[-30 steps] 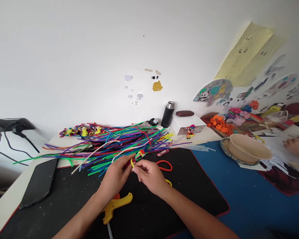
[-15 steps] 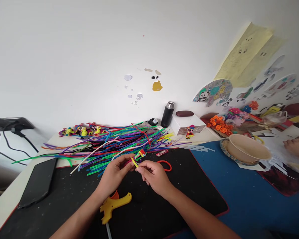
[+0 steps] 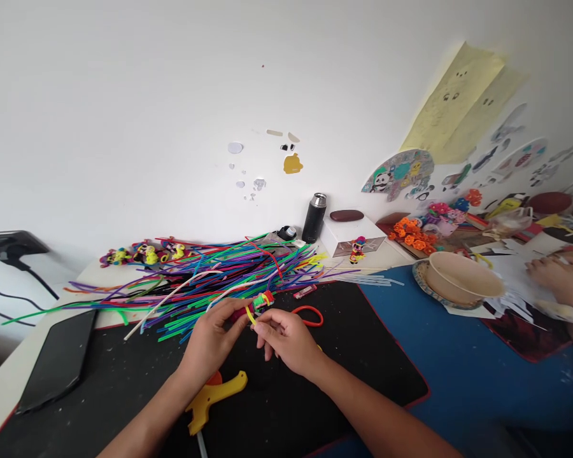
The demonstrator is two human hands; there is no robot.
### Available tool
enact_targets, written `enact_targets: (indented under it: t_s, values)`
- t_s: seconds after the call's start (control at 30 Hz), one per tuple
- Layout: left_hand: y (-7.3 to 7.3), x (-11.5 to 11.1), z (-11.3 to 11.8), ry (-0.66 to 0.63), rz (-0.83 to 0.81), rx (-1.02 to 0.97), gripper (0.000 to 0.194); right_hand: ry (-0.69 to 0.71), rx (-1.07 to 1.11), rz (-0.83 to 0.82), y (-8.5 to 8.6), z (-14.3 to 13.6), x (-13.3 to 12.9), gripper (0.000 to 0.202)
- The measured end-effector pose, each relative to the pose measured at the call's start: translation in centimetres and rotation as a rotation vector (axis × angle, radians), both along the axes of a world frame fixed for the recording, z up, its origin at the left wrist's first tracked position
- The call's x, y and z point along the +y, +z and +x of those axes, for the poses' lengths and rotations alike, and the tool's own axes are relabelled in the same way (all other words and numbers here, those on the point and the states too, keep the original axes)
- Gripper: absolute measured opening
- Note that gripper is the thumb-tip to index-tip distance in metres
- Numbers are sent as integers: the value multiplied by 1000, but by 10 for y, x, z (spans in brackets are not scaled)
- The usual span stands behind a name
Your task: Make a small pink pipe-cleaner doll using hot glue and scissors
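My left hand (image 3: 213, 334) is closed round a small multicoloured pipe-cleaner figure (image 3: 262, 301) with red, green and magenta parts. A yellow pipe cleaner (image 3: 251, 315) curves from the figure, its lower end pinched by the fingertips of my right hand (image 3: 286, 337). Both hands are close together over the black mat (image 3: 353, 356). Just behind them spreads a large pile of coloured pipe cleaners (image 3: 195, 286). Scissors with red handles (image 3: 310, 316) lie beyond my right hand, partly hidden. A yellow glue gun (image 3: 214, 397) rests on the mat below my left hand.
A dark phone (image 3: 60, 359) lies at left. Behind the pile stand a black flask (image 3: 314, 219) and a white box (image 3: 351, 232) with a finished figure (image 3: 358, 250) before it. At right are a bowl (image 3: 465, 280), paper strips and another person's hands (image 3: 556, 277).
The view has shifted slightly, so most things appear further left. Both my hands keep their hold, and the figure is tilted a little differently. The other person's hands show more fully.
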State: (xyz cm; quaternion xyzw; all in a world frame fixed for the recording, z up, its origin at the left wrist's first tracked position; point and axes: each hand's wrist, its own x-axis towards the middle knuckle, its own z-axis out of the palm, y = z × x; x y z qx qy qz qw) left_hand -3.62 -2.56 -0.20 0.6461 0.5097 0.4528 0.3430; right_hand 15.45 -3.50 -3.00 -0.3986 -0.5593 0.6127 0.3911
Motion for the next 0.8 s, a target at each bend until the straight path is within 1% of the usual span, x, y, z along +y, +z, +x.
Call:
enact_targets:
  t_s: [0.13, 0.27, 0.33, 0.47, 0.5, 0.53, 0.6, 0.67, 0.8]
  values:
    - [-7, 0, -1, -15, 29, 43, 19, -3, 12, 8, 0, -6, 0, 41]
    - [-10, -1, -3, -33, 62, 83, 20, -31, -18, 40, -2, -11, 1, 34]
    - [-10, -1, -3, -27, 29, 73, 23, -49, -36, 69, -3, -12, 1, 30]
    - [-9, 0, -1, -4, -118, -38, 47, -67, -44, 102, -3, -9, 0, 26]
    - [-9, 0, -1, -4, -140, -76, 50, -75, -45, 104, -2, -8, 0, 25]
    - [-10, 1, 0, -7, -151, -104, 50, -83, -47, 107, -1, -7, 0, 25]
    - [-11, 1, 0, -9, -154, -116, 45, -97, -48, 114, 0, -6, -1, 25]
    - [-13, 0, 0, -18, -147, -82, 42, -97, -47, 117, 0, -6, -1, 25]
    - [-17, -1, -4, -57, -57, 37, 48, -67, -31, 93, 1, -6, -2, 24]
